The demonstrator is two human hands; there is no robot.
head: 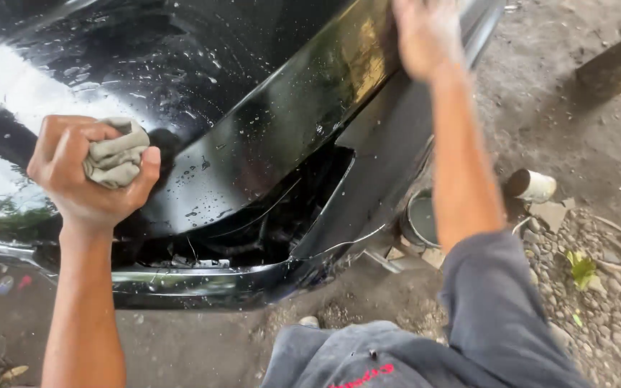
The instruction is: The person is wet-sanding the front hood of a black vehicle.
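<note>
Head view: our left hand (84, 172) is fisted around a grey rag (116, 152), pressed against the wet black car panel (267, 129); our right hand (425, 36) rests flat farther up its slanting ridge.

outdoor car repair yard | wet black car body (203, 93) | dirt ground (562, 115)

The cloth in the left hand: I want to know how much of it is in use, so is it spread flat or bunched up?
Bunched up. The grey cloth sits crumpled inside the closed left hand, beside the wet black car panel.
</note>
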